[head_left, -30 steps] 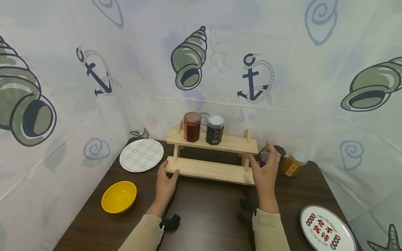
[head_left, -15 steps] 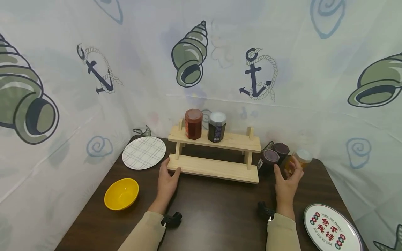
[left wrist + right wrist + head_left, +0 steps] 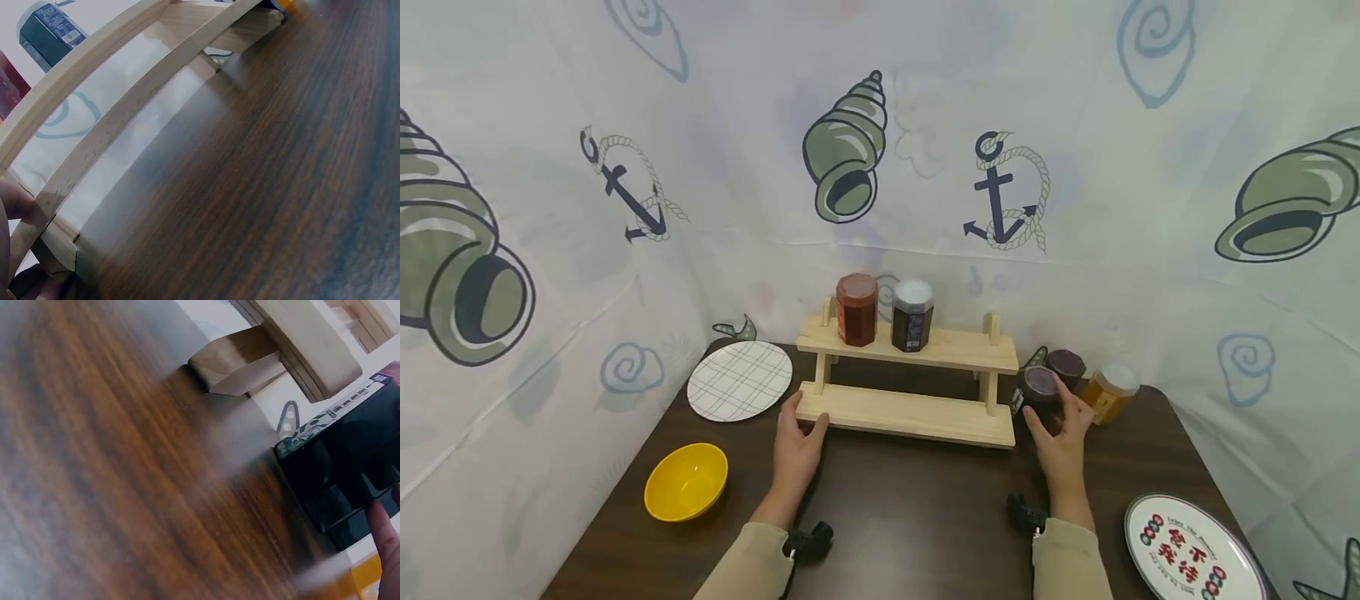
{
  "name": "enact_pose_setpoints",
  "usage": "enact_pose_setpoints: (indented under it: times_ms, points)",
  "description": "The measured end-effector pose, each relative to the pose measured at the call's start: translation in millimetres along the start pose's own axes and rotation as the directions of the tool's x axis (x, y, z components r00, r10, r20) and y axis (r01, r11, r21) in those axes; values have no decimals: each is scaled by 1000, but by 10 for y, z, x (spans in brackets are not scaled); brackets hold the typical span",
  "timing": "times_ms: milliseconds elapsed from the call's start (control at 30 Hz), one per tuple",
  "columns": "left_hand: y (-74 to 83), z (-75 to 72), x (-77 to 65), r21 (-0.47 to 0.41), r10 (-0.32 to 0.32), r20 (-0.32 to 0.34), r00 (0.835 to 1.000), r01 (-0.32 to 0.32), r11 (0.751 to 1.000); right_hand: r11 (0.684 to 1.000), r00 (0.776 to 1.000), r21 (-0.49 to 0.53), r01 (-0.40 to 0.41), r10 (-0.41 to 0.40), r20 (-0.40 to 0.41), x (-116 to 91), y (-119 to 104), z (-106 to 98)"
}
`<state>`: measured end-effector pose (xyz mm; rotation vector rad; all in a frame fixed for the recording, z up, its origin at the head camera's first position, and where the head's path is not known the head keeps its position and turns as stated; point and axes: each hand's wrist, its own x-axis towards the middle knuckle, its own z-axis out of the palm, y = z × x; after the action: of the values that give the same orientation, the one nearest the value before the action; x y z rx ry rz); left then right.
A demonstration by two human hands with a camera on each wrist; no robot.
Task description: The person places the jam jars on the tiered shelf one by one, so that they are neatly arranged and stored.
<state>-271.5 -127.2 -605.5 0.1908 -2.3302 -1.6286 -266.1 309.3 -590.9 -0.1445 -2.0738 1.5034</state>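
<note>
A two-tier wooden shelf (image 3: 910,412) stands at the back of the table. At its lower left corner, my left hand (image 3: 797,457) grips the board with thumb in front and fingers at the end. A red-brown jar (image 3: 857,312) and a dark jar with a white lid (image 3: 913,317) sit on the upper tier. Right of the shelf, my right hand (image 3: 1063,446) holds a dark jar with a purple lid (image 3: 1040,387), thumb and fingers on opposite sides. In the right wrist view, a fingertip (image 3: 378,519) touches the dark jar; most of that hand is out of frame.
Behind the held jar stands another purple-lidded jar (image 3: 1065,365), with an amber jar (image 3: 1107,396) to its right. A checked plate (image 3: 740,381) and yellow bowl (image 3: 687,482) lie left. A white plate with red characters (image 3: 1195,554) lies front right. A patterned cloth hangs behind.
My right hand left the shelf's right end, moved right near the amber jar, then came back left onto the purple-lidded jar. The left hand stays on the shelf.
</note>
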Motion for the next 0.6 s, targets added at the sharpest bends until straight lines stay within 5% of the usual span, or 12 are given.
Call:
enact_pose_setpoints:
  times_ms: [600]
  points:
    - [-1, -10, -16, -11, -1, -2, 1000, 1, 1000, 996, 997, -85, 6, 1, 78, -11, 37, 20]
